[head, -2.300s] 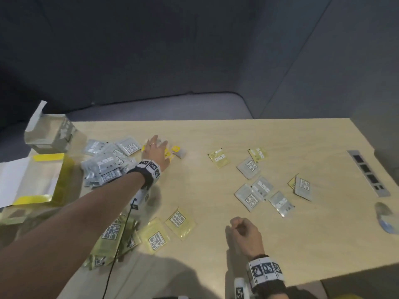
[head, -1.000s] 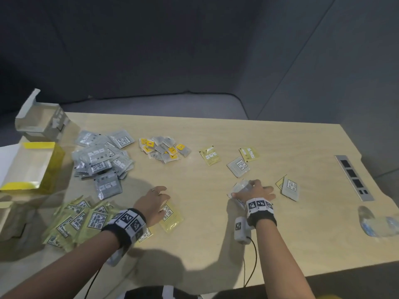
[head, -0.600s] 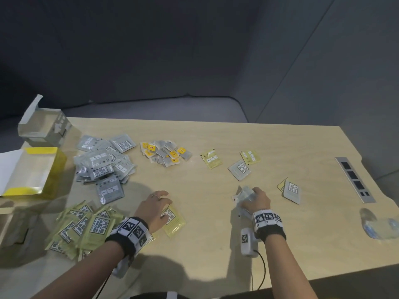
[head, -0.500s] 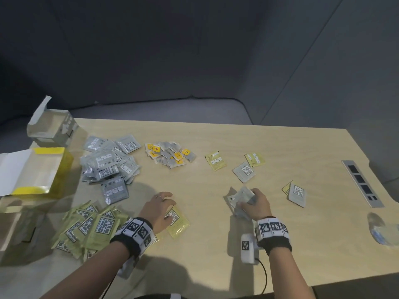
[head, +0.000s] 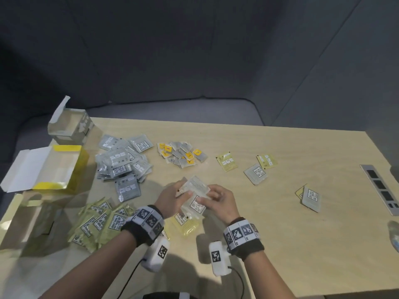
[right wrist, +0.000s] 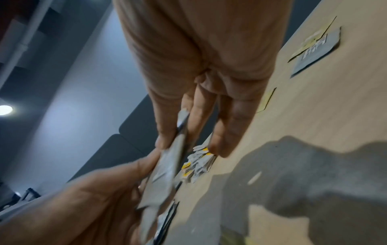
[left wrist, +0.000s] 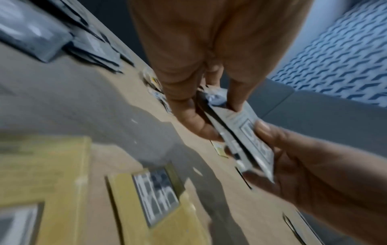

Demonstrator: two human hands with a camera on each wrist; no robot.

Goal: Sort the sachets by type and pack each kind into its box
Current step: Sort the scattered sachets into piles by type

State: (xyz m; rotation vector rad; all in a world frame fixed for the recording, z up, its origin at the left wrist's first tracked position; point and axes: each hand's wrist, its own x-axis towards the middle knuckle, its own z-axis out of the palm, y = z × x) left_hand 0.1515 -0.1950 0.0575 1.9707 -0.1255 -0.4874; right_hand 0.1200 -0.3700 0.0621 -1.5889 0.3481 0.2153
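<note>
Both hands meet above the pale wooden table [head: 280, 244]: the left hand [head: 170, 201] and right hand [head: 220, 199] pinch a small stack of flat grey foil sachets [head: 197, 195] by opposite edges. It looks light, thin and slippery, so edge pinches suit. Left of the grip lies the grey sachet pile [head: 123, 162]; right, open tabletop.

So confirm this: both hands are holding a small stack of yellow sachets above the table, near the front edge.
Wrong colour. The stack of sachets gripped by the left hand and right hand is grey, not yellow; the left wrist view shows this clearly. The rest holds: both hands hold it above the table, near the front edge.
</note>
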